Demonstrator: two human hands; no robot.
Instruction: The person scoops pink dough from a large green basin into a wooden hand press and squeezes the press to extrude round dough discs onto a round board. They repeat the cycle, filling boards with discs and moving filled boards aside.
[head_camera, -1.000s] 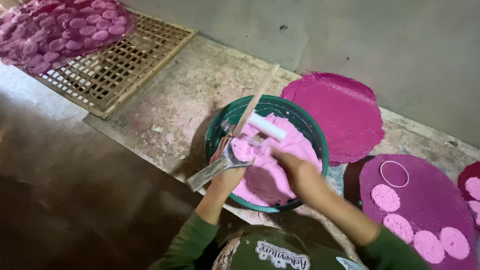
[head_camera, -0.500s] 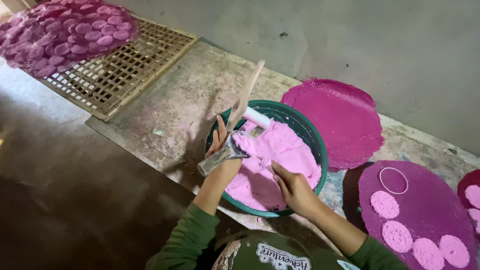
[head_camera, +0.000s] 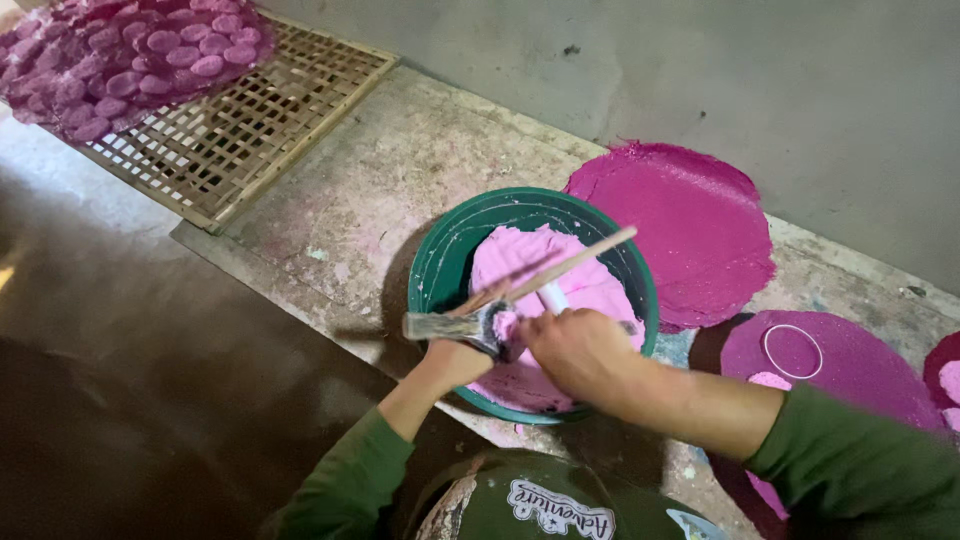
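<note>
A green basin (head_camera: 440, 262) holds thick pale pink paste (head_camera: 520, 262). My left hand (head_camera: 455, 360) is at the basin's near rim, closed on a grey metal scoop (head_camera: 445, 325) and on a thin wooden stick (head_camera: 580, 258) that slants up to the right over the paste. My right hand (head_camera: 575, 350) is right beside it, over the paste, closed around a short white tube (head_camera: 552, 297) whose end pokes out above the fingers. Both sleeves are dark green.
A round magenta sheet (head_camera: 685, 215) lies on the concrete slab behind the basin. Another magenta sheet (head_camera: 850, 365) at right carries a thin ring (head_camera: 793, 350) and pale pink discs. A bamboo lattice tray (head_camera: 250, 130) at upper left holds several pink discs (head_camera: 130, 60). A grey wall runs behind.
My right hand has come from the middle of the paste to beside my left hand. The stick has swung from upright to slanting right, and the scoop has turned level.
</note>
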